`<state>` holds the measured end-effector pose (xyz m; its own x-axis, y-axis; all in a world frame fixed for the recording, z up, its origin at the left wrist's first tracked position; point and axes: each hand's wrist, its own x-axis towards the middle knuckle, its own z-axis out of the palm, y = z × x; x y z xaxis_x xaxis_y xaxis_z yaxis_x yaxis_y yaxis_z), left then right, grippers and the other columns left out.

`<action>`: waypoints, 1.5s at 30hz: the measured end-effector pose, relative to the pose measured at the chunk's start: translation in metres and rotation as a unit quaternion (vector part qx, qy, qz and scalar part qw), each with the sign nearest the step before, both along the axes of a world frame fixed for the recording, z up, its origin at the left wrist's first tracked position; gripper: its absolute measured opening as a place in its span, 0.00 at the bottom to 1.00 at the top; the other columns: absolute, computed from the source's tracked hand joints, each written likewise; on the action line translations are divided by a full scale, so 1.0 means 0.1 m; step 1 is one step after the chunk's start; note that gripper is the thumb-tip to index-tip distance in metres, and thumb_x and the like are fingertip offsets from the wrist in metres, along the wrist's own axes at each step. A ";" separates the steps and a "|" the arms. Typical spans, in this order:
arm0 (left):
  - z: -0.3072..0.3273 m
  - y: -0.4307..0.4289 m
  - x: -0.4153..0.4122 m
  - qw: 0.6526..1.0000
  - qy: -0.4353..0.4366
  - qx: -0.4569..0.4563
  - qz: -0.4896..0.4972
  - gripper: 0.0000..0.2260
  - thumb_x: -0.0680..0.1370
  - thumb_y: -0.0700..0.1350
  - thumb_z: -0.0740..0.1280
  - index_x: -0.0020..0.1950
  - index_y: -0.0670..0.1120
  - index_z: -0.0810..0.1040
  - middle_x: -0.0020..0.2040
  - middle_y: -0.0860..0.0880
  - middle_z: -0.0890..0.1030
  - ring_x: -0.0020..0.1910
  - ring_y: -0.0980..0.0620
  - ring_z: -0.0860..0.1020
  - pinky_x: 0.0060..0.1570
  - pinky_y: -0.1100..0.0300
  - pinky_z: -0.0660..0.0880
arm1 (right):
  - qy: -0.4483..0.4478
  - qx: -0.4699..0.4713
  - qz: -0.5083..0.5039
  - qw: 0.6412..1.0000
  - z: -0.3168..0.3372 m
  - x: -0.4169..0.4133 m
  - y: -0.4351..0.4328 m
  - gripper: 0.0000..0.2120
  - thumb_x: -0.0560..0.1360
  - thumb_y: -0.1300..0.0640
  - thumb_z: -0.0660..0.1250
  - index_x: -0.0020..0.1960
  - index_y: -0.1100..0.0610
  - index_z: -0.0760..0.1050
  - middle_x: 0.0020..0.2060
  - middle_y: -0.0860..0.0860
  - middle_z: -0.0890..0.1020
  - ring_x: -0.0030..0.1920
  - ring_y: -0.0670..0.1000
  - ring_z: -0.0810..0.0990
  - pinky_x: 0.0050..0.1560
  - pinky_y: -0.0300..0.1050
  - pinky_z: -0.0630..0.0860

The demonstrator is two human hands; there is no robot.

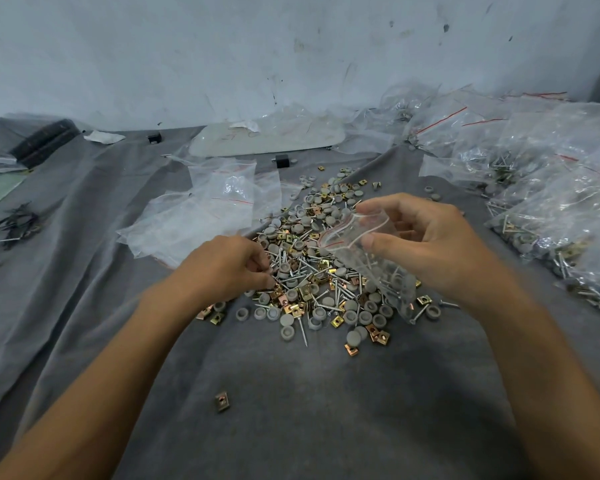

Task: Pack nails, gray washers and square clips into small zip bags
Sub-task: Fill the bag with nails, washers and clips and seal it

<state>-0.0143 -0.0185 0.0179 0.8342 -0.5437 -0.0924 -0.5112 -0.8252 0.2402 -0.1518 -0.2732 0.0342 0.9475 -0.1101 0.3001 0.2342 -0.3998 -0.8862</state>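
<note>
A mixed pile (321,271) of nails, gray washers and brass-coloured square clips lies on the gray cloth in the middle. My right hand (430,244) holds a small clear zip bag (371,258) by its open mouth above the pile's right side; nails and washers show inside the bag. My left hand (229,268) is at the pile's left edge, fingers curled and pinching at nails there. One square clip (222,400) lies alone near the front.
Empty zip bags (208,206) are heaped left of the pile. Several filled bags (548,188) are stacked at the right. A flat white plastic piece (267,138) lies by the wall. Dark wire bits (18,220) sit at far left.
</note>
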 end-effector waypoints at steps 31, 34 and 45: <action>0.45 -0.62 -0.67 0.941 -0.002 -0.316 -0.119 0.05 0.79 0.55 0.70 0.50 0.56 0.80 0.28 0.55 0.73 0.27 0.59 0.71 0.32 0.58 0.68 | -0.012 0.000 -0.021 1.000 0.04 -0.03 -0.06 0.15 0.75 0.55 0.76 0.59 0.42 0.82 0.50 0.43 0.85 0.53 0.45 0.84 0.60 0.54 0.80; 0.46 -0.65 -0.69 0.945 0.000 -0.305 -0.118 0.04 0.79 0.53 0.70 0.48 0.54 0.81 0.26 0.56 0.73 0.27 0.59 0.71 0.33 0.59 0.67 | -0.014 -0.002 -0.026 1.000 0.04 -0.03 -0.07 0.15 0.75 0.54 0.76 0.59 0.41 0.82 0.50 0.42 0.85 0.53 0.43 0.84 0.60 0.52 0.80; 0.45 -0.61 -0.67 0.943 0.026 -0.309 -0.118 0.04 0.79 0.51 0.70 0.47 0.53 0.81 0.29 0.57 0.74 0.28 0.60 0.71 0.34 0.59 0.67 | -0.007 -0.008 -0.019 1.000 0.03 -0.02 -0.07 0.16 0.74 0.52 0.77 0.59 0.41 0.82 0.51 0.44 0.85 0.54 0.44 0.83 0.61 0.54 0.79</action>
